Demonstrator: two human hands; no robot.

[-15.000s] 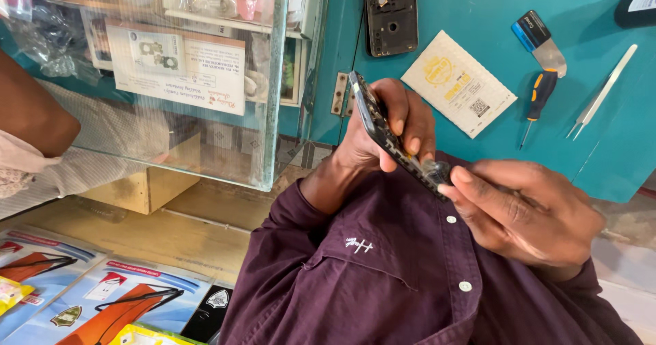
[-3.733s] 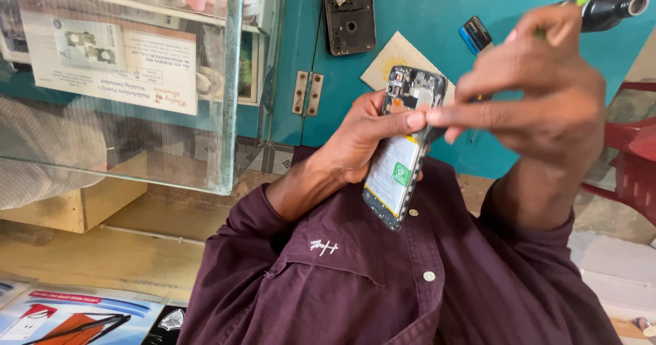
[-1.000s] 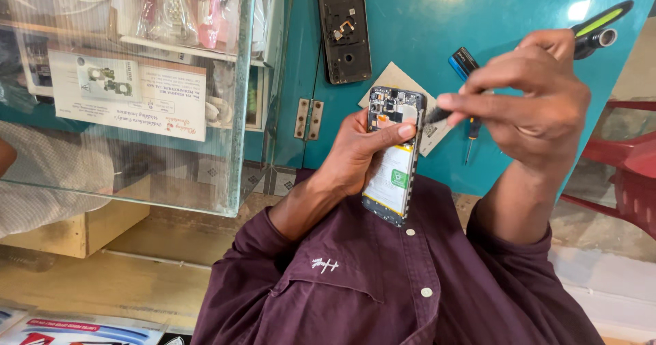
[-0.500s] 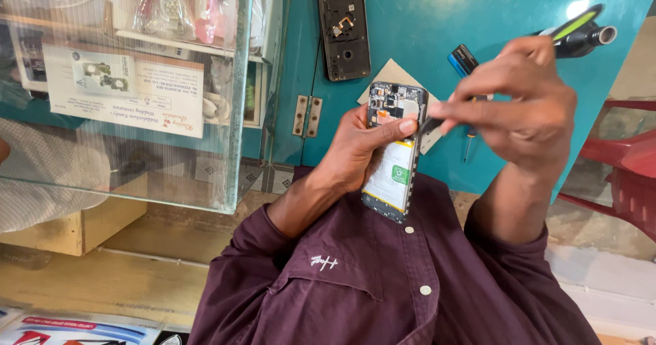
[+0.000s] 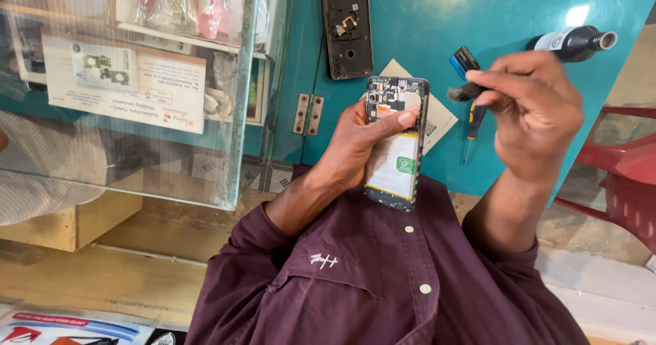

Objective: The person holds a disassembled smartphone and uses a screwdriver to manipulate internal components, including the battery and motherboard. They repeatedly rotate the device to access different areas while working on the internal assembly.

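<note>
The left hand (image 5: 355, 147) grips an opened smartphone (image 5: 396, 143) upright in front of the chest, back cover off, with the thumb laid across the middle of the exposed interior and the fingers wrapped behind. Its circuit board fills the upper part and a pale battery the lower. The right hand (image 5: 536, 109) is clenched around a small dark brush (image 5: 465, 92), whose bristle tip sits just beside the phone's upper right edge — near it but not clearly touching.

The phone looks light and stiff, a flat slab that one hand carries easily, yet in this state it is fragile: the bare board, its small connectors and the soft-skinned battery would not take pressure or a poke well. The safest hold is on the frame's long side edges, with any thumb pressure kept on the metal rim or on the flat middle rather than on the components up top. The smooth frame could slip, so a full wrap behind it seems sensible.

On the teal surface (image 5: 410, 17) behind lie the removed black back cover (image 5: 347, 27), a card (image 5: 437, 116) partly hidden by the phone, a blue-handled screwdriver (image 5: 470, 112) and a dark bottle (image 5: 570, 41). A glass display case (image 5: 137, 78) stands to the left.
</note>
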